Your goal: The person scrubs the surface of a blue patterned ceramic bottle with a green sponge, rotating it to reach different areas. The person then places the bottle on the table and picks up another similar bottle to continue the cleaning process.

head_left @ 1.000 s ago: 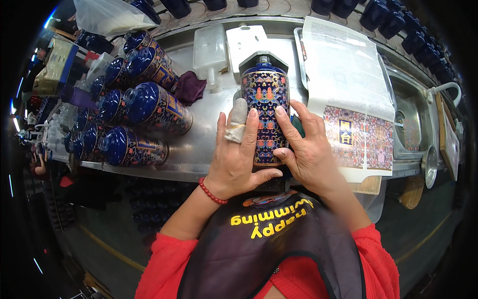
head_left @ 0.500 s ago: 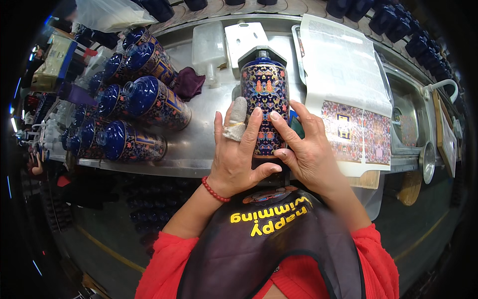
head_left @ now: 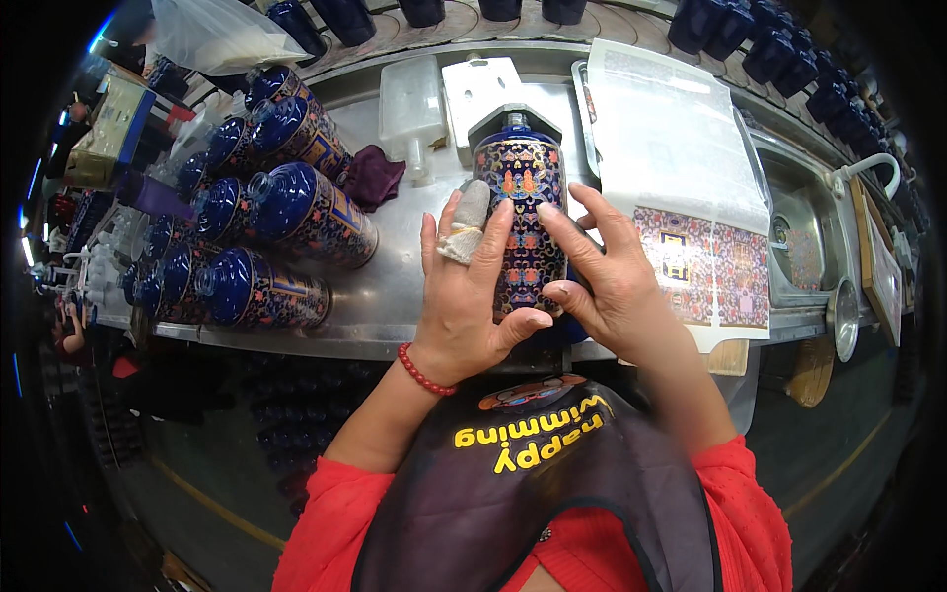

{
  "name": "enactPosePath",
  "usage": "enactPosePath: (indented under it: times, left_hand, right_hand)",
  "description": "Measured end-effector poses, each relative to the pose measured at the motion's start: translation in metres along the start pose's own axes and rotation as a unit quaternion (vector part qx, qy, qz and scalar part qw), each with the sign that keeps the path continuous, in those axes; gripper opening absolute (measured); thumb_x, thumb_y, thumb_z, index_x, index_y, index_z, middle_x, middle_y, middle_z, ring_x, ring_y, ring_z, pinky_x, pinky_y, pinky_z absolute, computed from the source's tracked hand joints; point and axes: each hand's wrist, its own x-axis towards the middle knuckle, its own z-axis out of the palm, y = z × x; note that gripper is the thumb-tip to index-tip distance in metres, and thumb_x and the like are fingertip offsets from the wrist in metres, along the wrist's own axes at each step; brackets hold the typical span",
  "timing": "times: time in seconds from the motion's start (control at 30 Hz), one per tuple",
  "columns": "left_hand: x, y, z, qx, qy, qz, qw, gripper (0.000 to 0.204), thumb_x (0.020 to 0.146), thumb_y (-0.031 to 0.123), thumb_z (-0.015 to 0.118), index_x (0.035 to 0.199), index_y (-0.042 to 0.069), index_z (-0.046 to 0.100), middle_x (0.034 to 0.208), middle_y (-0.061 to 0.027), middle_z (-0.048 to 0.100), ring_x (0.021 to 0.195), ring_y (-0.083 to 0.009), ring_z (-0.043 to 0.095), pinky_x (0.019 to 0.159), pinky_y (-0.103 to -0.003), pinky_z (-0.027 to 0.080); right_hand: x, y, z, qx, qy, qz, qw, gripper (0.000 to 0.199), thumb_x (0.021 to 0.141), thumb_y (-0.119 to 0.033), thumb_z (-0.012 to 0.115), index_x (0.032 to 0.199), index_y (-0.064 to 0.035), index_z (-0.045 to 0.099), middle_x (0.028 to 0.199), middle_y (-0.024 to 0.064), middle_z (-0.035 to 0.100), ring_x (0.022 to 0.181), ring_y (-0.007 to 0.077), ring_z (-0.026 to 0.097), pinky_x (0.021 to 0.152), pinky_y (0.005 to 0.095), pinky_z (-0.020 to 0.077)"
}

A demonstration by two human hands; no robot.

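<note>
A dark blue glass bottle (head_left: pixel 530 237) with a colourful floral pattern lies in front of me, its neck pointing away. Behind the neck shows a dark, angular support (head_left: pixel 487 125). My left hand (head_left: pixel 449 296) rests along the bottle's left side, fingers spread, the index fingertip on the patterned surface. A grey cloth wrap (head_left: pixel 465 225) covers one of its fingers, tied with a band. My right hand (head_left: pixel 623 286) is at the bottle's right side with fingers apart; its index fingertip is at the pattern, and its thumb is near the lower end. Neither hand is closed round the bottle.
Several patterned bottles (head_left: pixel 308 212) lie on the metal table at left, near a purple cloth (head_left: pixel 374 178). Printed floral sheets (head_left: pixel 695 266) lie at right under white paper (head_left: pixel 656 128). Further right is a sink (head_left: pixel 794 247). Dark blue bottles (head_left: pixel 422 10) stand along the back.
Both hands have slid slightly up along the bottle, away from me. My right hand's fingers have lifted and bent more. The whole view has shifted a little.
</note>
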Motion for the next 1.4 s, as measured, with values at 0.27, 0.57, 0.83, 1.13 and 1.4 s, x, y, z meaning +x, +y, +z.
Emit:
enactPosePath:
  times: [0.27, 0.57, 0.83, 1.13, 1.4]
  left_hand:
    - [-0.018, -0.001, 0.008, 0.000, 0.018, 0.015, 1.000, 0.113, 0.089, 0.073, 0.061, 0.159, -0.008, 0.024, 0.154, -0.0307, 0.041, 0.146, -0.0546, 0.031, 0.120, -0.067, 0.009]
    - [-0.032, -0.010, 0.015, -0.012, 0.032, 0.011, 0.999, 0.119, 0.088, 0.070, 0.065, 0.161, -0.008, 0.013, 0.156, -0.0329, 0.035, 0.148, -0.0526, 0.029, 0.121, -0.066, 0.010]
    - [-0.003, -0.016, -0.007, 0.027, 0.005, 0.092, 0.995, 0.117, 0.085, 0.086, 0.049, 0.160, -0.002, 0.027, 0.156, -0.0215, 0.043, 0.147, -0.0455, 0.028, 0.122, -0.063, 0.005]
    - [0.018, 0.004, -0.022, 0.201, -0.053, 0.194, 0.959, 0.077, 0.096, 0.076, 0.038, 0.146, 0.021, 0.057, 0.126, 0.0011, 0.070, 0.128, -0.0253, 0.045, 0.125, -0.062, 0.006]
    - [-0.021, 0.015, -0.011, 0.124, -0.002, 0.142, 0.982, 0.064, 0.101, 0.066, 0.045, 0.133, 0.015, 0.069, 0.116, -0.0040, 0.072, 0.124, -0.0253, 0.053, 0.124, -0.060, 0.014]
  right_hand:
    - [0.035, 0.013, -0.012, -0.064, 0.055, -0.119, 0.989, 0.027, 0.079, -0.004, 0.076, 0.104, -0.0038, 0.064, 0.099, 0.0128, 0.068, 0.086, 0.0322, 0.066, 0.077, 0.0436, 0.0548]
    - [0.086, -0.013, -0.031, 0.016, 0.097, -0.127, 0.987, 0.015, 0.077, -0.012, 0.077, 0.087, -0.0118, 0.066, 0.077, 0.0060, 0.055, 0.074, 0.0269, 0.061, 0.067, 0.0387, 0.0484]
    - [0.017, 0.022, -0.029, 0.132, -0.028, -0.026, 0.991, 0.020, 0.082, -0.013, 0.083, 0.094, -0.0033, 0.071, 0.083, 0.0061, 0.065, 0.072, 0.0196, 0.063, 0.066, 0.0322, 0.0494]
    - [-0.002, 0.029, -0.031, 0.182, 0.046, 0.166, 0.968, 0.014, 0.092, -0.010, 0.073, 0.099, -0.0008, 0.067, 0.089, 0.0040, 0.066, 0.081, 0.0091, 0.060, 0.071, 0.0259, 0.0485]
    - [0.039, 0.013, -0.021, -0.090, 0.066, -0.155, 0.982, 0.020, 0.077, -0.013, 0.077, 0.095, -0.0151, 0.070, 0.083, 0.0002, 0.058, 0.082, 0.0203, 0.061, 0.076, 0.0389, 0.0436]
